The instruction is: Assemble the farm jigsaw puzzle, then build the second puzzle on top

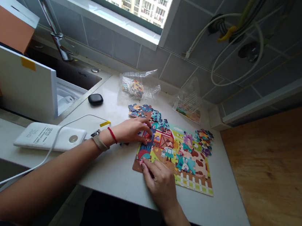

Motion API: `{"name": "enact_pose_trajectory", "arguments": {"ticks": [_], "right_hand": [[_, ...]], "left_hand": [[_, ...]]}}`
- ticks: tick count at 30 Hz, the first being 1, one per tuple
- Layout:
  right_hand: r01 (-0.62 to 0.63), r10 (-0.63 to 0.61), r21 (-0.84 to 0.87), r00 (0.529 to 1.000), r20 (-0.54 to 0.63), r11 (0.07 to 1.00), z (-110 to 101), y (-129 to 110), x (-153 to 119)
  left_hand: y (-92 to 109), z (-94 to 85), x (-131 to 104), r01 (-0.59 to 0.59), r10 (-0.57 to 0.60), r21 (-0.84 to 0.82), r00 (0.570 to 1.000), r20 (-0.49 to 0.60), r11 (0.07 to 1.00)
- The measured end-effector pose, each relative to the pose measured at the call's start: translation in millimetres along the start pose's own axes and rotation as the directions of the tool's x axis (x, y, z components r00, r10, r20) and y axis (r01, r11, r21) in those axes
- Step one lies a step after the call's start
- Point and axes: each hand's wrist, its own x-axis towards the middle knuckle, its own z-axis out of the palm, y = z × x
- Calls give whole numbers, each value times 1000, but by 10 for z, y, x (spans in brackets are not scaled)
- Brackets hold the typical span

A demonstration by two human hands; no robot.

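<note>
A colourful farm jigsaw puzzle (177,144) lies on the white counter, with a red barn, a farmer and a spotted cow in its picture. At its upper left, my left hand (132,130) reaches in from the side, thumb and fingers curled around a puzzle piece (147,135) that they partly hide. My right hand (160,179) is over the lower left edge, thumb and index finger pinched together on a small pink piece (141,161). A rabbit piece (185,164) rests on the right half. Loose puzzle pieces (155,116) are heaped along the top edge.
More loose pieces (205,141) lie at the right. Behind are a clear bag of pieces (138,85) and a second plastic bag (189,102). A black case (95,99), white power bank (49,136) with cable, and sink (80,75) are leftward. A wooden board (278,163) is at right.
</note>
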Motion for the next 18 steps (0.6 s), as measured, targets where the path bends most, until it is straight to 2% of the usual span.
{"name": "enact_pose_trajectory", "arguments": {"ticks": [4, 8, 11, 15, 18], "right_hand": [[-28, 28, -16, 1000, 14, 999, 28, 5, 5], [-29, 29, -23, 999, 19, 999, 30, -5, 16], [-24, 25, -41, 1000, 14, 999, 0, -23, 40], [-4, 4, -21, 1000, 12, 1000, -74, -8, 98], [56, -55, -25, 998, 43, 998, -120, 65, 144]], "left_hand": [[1, 17, 27, 50, -51, -9, 990, -129, 999], [-5, -24, 49, 166, -157, 13, 951, -266, 986], [-16, -40, 49, 215, -195, 41, 939, -283, 976], [-43, 3, 41, 184, -154, 82, 946, -284, 979], [-61, 43, 34, 173, -133, 111, 945, -298, 979]]}}
